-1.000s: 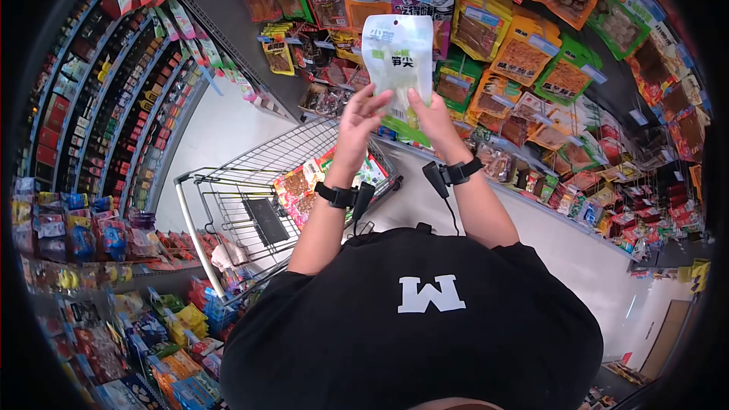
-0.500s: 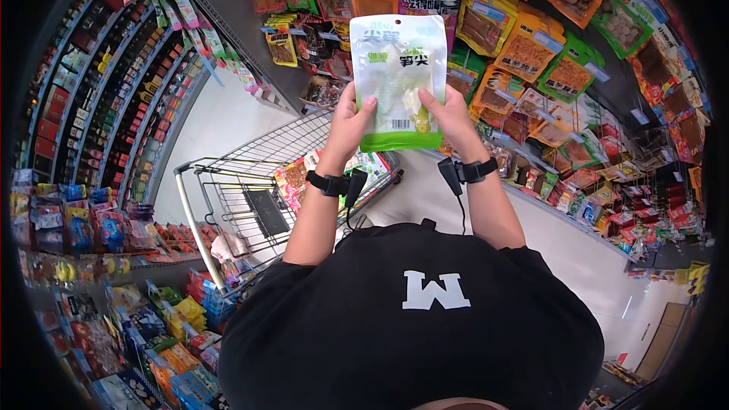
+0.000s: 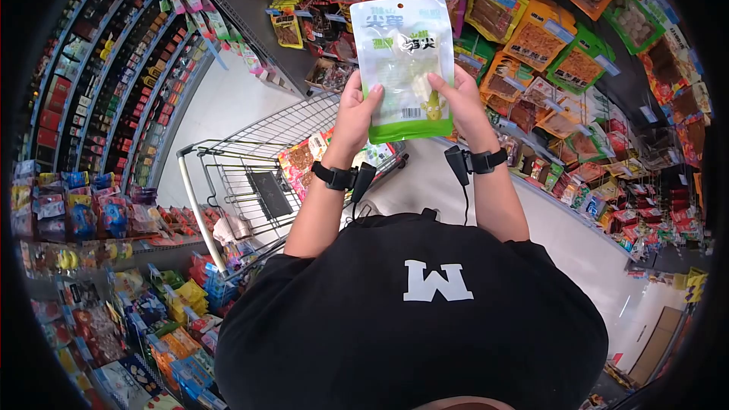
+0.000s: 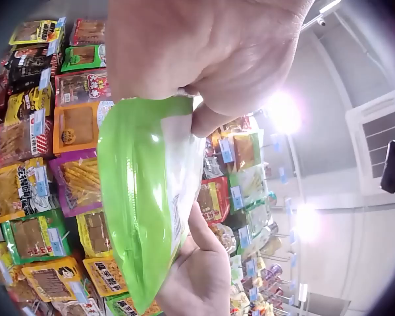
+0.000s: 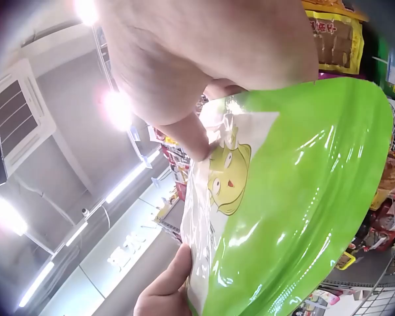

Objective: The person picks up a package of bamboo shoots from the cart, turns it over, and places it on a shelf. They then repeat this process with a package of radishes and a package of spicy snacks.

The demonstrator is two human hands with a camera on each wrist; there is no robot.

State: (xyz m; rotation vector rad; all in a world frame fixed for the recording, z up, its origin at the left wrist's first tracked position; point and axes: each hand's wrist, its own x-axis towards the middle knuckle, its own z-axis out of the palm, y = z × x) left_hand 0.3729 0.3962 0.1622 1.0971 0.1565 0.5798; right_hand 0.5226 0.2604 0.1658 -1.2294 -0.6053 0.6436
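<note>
A white and green food pouch is held upright in front of the chest, its printed side with a barcode facing up to the head view. The left hand pinches its left edge, thumb on the near face. At the right edge the right hand grips it likewise, thumb on top and fingers behind. In the left wrist view the pouch's green bottom bulges below the left hand. A cartoon figure shows on the pouch beside the right hand in the right wrist view.
A shopping cart stands at the left beyond the arms, with colourful packages in it. Racks of hanging snack bags curve along the front and right. More shelves line the left side.
The left hand has moved from in front of the pouch to its left edge, and the pouch now faces flat to the head view. Lately both hands have raised it slightly.
</note>
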